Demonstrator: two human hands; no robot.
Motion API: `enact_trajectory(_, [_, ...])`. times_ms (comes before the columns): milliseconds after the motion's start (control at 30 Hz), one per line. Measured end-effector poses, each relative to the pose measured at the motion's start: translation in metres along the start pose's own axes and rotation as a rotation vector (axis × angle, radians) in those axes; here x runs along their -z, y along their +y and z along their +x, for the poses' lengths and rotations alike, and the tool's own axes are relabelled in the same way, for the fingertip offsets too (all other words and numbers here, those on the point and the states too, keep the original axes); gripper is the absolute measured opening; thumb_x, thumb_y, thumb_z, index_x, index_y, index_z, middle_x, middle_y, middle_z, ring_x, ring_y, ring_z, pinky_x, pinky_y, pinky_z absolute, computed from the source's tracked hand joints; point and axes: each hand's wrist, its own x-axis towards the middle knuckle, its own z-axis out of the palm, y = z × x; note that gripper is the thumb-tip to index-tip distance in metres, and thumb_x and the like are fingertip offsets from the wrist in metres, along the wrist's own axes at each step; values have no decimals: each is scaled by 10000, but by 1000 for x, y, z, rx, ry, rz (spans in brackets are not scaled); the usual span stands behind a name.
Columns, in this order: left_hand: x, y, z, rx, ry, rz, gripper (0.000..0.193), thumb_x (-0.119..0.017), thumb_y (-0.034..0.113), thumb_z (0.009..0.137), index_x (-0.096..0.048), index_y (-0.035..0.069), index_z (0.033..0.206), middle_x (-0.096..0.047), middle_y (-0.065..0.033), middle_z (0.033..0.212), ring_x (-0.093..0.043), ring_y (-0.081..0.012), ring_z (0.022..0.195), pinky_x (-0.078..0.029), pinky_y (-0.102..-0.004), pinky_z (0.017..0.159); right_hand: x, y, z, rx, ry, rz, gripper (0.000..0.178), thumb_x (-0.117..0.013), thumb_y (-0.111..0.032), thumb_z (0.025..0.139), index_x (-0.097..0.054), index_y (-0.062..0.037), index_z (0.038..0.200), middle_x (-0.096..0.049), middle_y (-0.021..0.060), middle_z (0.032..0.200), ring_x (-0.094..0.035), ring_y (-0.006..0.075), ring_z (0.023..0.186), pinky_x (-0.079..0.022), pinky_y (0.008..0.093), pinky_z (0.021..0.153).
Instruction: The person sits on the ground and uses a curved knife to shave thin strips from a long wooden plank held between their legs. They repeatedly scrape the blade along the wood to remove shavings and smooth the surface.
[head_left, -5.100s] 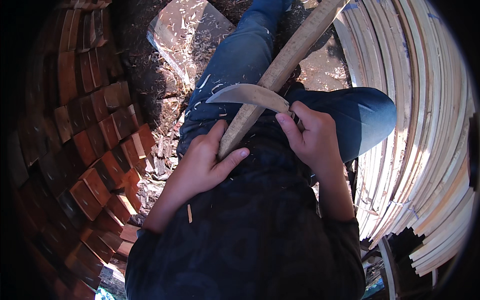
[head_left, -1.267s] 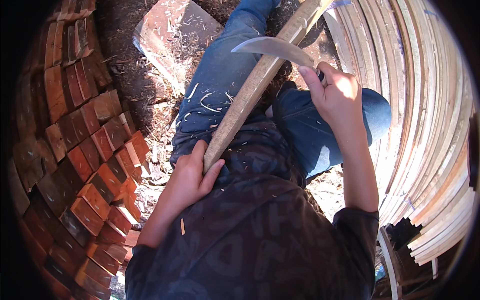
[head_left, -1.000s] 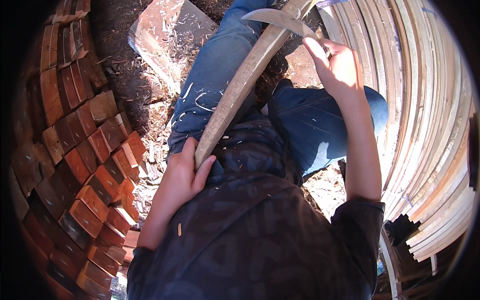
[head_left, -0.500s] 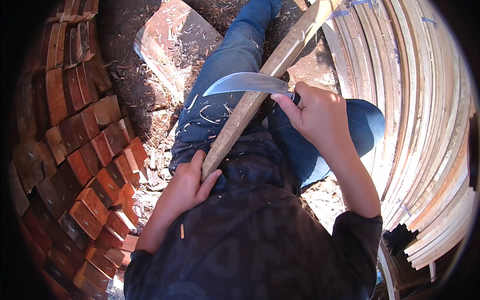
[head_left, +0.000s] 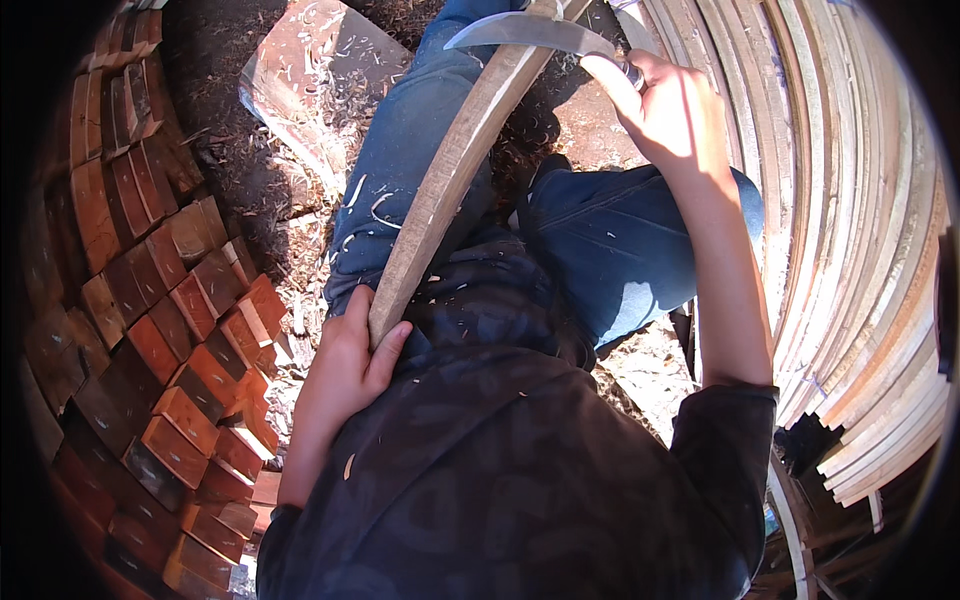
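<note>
A long squared wooden stick (head_left: 445, 185) slants from my waist up past my outstretched leg, its far end beyond the top of the view. My left hand (head_left: 358, 350) is closed round its near end, thumb on one side and fingers on the other. In my right hand (head_left: 675, 110) is a curved knife (head_left: 530, 33), its handle mostly hidden in the fist. The blade lies across the upper part of the stick, point to the left, with a pale shaving next to it. Thin shavings (head_left: 380, 210) lie on my jeans.
Stacked reddish-brown wood blocks (head_left: 190, 390) rise on the left. Long pale wooden strips (head_left: 830, 200) are piled along the right side. A flat board (head_left: 320, 75) strewn with shavings lies on the ground at the upper left, beside my stretched leg; my other leg (head_left: 620, 235) is bent.
My right hand has pushed the knife up along the stick, away from my body, and the arm is straighter. The stick and left hand appear slightly farther left.
</note>
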Motion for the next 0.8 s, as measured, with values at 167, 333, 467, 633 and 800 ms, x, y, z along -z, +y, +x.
enact_trajectory(167, [7, -6, -2, 135, -195, -8, 425, -590, 233, 898, -450, -56, 1178, -569, -283, 904, -580, -416, 852, -447, -420, 769, 1, -48, -32, 124, -68, 95, 571, -601, -604, 820, -597, -71, 613, -580, 107, 505, -624, 290, 471, -498, 394, 466])
enact_trajectory(333, [8, -6, -14, 163, -166, -37, 422, -594, 237, 895, -453, -56, 1164, -561, -275, 891, -572, -413, 835, -441, -422, 754, 11, 60, 30, -372, 39, 63, 550, -535, -496, 926, -646, 2, 719, -564, 176, 535, -625, 290, 532, -466, 374, 519])
enact_trajectory(467, [11, -3, -7, 195, -238, -34, 413, -595, 240, 896, -457, -51, 1154, -563, -270, 882, -571, -403, 833, -434, -426, 743, 16, 0, -2, -133, -88, 110, 553, -598, -539, 867, -642, -12, 704, -583, 171, 538, -640, 346, 552, -512, 413, 543])
enact_trajectory(633, [14, 0, -10, 140, -165, 8, 389, -602, 246, 898, -456, -48, 1107, -558, -269, 813, -571, -423, 783, -436, -430, 694, 8, -18, -5, -112, -126, 160, 558, -603, -576, 842, -629, -43, 676, -591, 152, 540, -642, 346, 563, -510, 423, 538])
enact_trajectory(800, [14, -3, -4, 188, -181, 6, 423, -591, 245, 897, -453, -51, 1166, -578, -273, 906, -577, -414, 850, -451, -410, 768, -1, 25, 18, -89, 36, 161, 495, -567, -445, 921, -654, 25, 789, -550, 237, 598, -594, 373, 574, -468, 376, 564])
